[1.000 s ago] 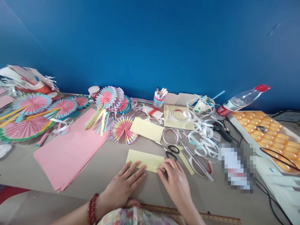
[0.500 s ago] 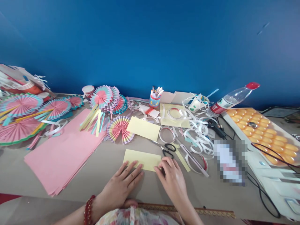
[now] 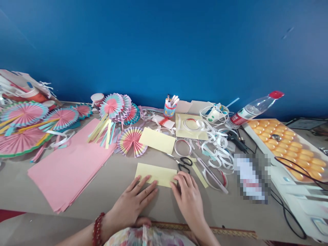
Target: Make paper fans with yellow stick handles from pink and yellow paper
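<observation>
A pale yellow rectangle of paper point(image 3: 156, 172) lies flat on the table in front of me. My left hand point(image 3: 135, 201) is spread open, its fingertips resting on the paper's lower left part. At the right edge of this sheet, my right hand point(image 3: 188, 193) has its fingers curled, with thumb and forefinger on the edge. Just beyond lie scissors point(image 3: 183, 162) with black handles, partly opened. A second yellow sheet point(image 3: 157, 140) sits farther back, touching a striped pleated paper fan point(image 3: 132, 141).
Pink sheets point(image 3: 69, 167) and pleated fans point(image 3: 61, 119) cover the left side. White paper curls point(image 3: 221, 150), tape rolls point(image 3: 182, 147) and a glue gun point(image 3: 237, 140) lie to the right. A bottle point(image 3: 253, 111) and a pen cup point(image 3: 169, 110) stand near the blue wall point(image 3: 164, 48).
Both hands keep nearly the same place on the yellow paper. The view has shifted very slightly.
</observation>
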Demonstrator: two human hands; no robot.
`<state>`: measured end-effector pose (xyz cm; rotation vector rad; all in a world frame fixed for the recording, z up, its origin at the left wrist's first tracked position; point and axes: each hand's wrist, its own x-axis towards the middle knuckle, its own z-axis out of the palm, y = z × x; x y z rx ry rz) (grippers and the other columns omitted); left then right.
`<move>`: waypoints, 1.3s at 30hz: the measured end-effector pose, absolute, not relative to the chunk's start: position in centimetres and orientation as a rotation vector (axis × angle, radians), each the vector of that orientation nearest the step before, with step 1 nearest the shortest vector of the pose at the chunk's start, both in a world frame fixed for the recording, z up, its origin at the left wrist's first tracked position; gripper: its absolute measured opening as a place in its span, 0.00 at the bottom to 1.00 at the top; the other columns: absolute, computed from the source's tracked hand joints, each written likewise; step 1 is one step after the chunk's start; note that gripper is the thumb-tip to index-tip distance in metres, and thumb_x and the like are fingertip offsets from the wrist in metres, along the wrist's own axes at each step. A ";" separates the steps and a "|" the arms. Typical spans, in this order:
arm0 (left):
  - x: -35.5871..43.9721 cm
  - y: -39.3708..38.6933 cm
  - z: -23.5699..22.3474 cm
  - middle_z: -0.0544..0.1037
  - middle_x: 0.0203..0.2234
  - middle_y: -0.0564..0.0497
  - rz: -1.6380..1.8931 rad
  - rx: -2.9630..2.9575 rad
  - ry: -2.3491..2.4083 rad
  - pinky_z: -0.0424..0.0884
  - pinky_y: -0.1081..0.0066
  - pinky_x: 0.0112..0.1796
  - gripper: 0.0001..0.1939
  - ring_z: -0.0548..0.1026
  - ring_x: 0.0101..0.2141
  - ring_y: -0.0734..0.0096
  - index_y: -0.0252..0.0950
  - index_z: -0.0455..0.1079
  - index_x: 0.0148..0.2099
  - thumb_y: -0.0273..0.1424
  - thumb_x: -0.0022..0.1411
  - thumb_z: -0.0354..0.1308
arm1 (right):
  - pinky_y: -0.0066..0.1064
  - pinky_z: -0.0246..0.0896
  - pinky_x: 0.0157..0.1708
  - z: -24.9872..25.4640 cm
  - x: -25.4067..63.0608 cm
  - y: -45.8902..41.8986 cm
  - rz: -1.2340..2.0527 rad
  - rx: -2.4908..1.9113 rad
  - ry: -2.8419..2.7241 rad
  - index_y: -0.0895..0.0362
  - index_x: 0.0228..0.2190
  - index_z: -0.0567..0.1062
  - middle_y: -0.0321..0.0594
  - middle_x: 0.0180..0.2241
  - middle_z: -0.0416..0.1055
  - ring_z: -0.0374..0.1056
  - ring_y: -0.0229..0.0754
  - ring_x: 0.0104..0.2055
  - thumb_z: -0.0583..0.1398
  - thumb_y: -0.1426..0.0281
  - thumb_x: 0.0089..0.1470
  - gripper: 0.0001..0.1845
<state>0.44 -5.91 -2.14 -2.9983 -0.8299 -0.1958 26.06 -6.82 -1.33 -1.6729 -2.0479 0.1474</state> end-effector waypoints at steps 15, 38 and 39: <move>0.4 -6.0 -2.0 0.52 0.70 0.48 -0.182 -3.043 -0.842 0.42 0.50 0.64 0.48 0.45 0.67 0.46 0.36 0.50 0.71 0.64 0.62 0.38 | 0.50 0.51 0.60 -0.1 25.6 -8.2 -0.059 -1.484 -2.499 0.43 0.59 0.68 0.35 0.64 0.61 0.57 0.53 0.62 0.56 0.68 0.62 0.24; 2.3 -5.8 -0.6 0.57 0.67 0.43 -0.154 -3.080 -0.935 0.41 0.48 0.64 0.47 0.50 0.66 0.49 0.32 0.45 0.72 0.60 0.65 0.42 | 0.39 0.56 0.51 -0.8 25.6 -8.6 0.111 -1.414 -2.371 0.50 0.51 0.75 0.38 0.52 0.74 0.64 0.45 0.51 0.53 0.69 0.65 0.17; 2.7 -5.6 -0.7 0.56 0.68 0.43 -0.155 -3.092 -0.929 0.40 0.49 0.65 0.47 0.48 0.66 0.49 0.31 0.44 0.73 0.60 0.65 0.41 | 0.39 0.55 0.51 -0.7 25.7 -8.5 0.107 -1.413 -2.363 0.50 0.50 0.75 0.37 0.51 0.74 0.64 0.45 0.50 0.53 0.69 0.65 0.16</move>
